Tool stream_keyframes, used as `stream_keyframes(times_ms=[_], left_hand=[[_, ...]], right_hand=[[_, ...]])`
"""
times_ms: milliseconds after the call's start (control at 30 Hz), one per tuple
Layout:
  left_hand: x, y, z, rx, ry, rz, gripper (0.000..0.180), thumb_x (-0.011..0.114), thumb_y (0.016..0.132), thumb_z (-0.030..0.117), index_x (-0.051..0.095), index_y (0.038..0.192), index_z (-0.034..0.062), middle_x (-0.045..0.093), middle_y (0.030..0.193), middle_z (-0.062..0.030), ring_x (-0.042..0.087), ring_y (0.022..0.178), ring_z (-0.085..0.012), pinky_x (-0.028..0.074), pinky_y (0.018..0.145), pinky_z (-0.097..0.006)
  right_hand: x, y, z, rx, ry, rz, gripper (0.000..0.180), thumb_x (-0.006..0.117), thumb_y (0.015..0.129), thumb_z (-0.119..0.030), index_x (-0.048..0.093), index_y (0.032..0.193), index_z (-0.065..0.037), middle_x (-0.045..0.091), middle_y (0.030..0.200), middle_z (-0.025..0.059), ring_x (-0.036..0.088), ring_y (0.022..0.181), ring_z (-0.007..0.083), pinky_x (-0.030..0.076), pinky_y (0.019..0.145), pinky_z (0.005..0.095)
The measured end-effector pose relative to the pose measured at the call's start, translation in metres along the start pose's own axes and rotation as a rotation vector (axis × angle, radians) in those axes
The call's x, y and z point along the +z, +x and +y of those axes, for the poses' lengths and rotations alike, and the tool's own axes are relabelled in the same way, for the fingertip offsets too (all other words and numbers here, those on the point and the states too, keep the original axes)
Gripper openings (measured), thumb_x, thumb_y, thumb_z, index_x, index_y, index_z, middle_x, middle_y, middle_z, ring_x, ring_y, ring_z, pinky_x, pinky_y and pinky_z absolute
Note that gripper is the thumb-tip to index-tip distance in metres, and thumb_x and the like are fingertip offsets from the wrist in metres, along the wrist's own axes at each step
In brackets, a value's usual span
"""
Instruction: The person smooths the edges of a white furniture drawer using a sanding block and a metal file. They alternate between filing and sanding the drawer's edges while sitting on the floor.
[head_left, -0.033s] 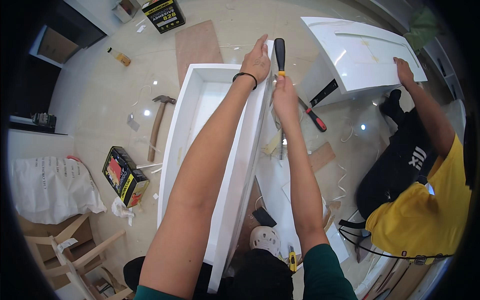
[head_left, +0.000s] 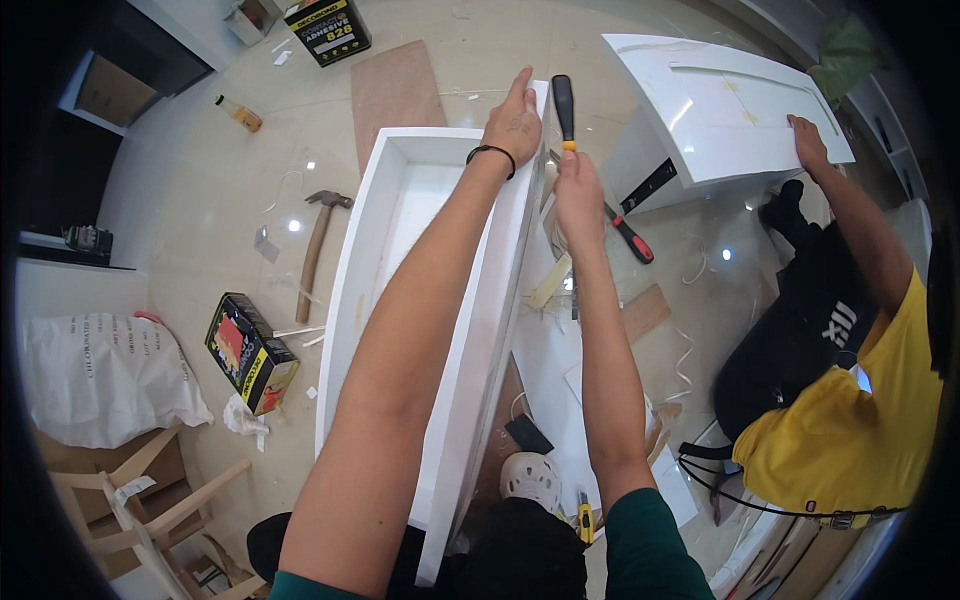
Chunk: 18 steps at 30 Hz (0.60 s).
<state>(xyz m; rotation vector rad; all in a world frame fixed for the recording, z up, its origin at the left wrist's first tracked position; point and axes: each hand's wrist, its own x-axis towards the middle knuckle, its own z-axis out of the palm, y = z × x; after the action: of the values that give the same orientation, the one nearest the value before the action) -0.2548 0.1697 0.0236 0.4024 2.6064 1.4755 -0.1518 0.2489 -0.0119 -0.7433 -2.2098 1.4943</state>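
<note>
A long white open drawer box (head_left: 335, 300) lies in front of me, its near end between my legs. My left hand (head_left: 513, 125), a black band at its wrist, grips the far end of the drawer's right-hand panel, fingers pointing away from me. Just right of that panel, my right hand (head_left: 579, 195) is closed round a file (head_left: 563, 105). The file's black handle with a yellow collar sticks out beyond my fist, and its dark narrow blade shows partly under my forearm. Whether the blade touches the panel is hidden.
A hammer (head_left: 318, 250), a black-and-yellow tin (head_left: 250, 352) and a white sack (head_left: 110, 380) are at left. A red-and-black-handled tool (head_left: 632, 240), offcuts and a yellow cutter (head_left: 585, 518) lie at right. Another person's hand (head_left: 808, 142) rests on a white cabinet piece (head_left: 720, 120).
My right hand has shifted slightly right with the file, and its handle leans a little differently. My left hand and the drawer stay nearly where they were.
</note>
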Motion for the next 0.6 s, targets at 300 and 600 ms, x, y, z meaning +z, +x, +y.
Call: stream_keyframes(times_ms=[300,600], left_hand=[[0.001,0.011,-0.002,-0.017,0.07,-0.015,0.049,0.029,0.107,0.037,0.038,0.147,0.0092,0.058,0.127,-0.0346,0.052,0.123,-0.0515,0.042,0.105,-0.053],[-0.003,0.006,0.006,-0.096,0.052,-0.023,0.048,0.027,0.108,0.042,0.047,0.134,0.0066,0.06,0.124,-0.0334,0.051,0.123,-0.0516,0.041,0.103,-0.051]], right_hand=[[0.0,-0.001,-0.005,-0.058,-0.003,-0.025,0.037,0.04,0.106,-0.03,0.058,0.108,0.002,0.064,0.1,0.0309,0.06,0.097,0.049,0.046,0.085,0.0508],[0.0,-0.003,-0.005,-0.079,-0.043,-0.02,0.039,0.038,0.107,-0.032,0.057,0.102,0.001,0.061,0.078,0.0197,0.057,0.071,0.0355,0.045,0.07,0.0441]])
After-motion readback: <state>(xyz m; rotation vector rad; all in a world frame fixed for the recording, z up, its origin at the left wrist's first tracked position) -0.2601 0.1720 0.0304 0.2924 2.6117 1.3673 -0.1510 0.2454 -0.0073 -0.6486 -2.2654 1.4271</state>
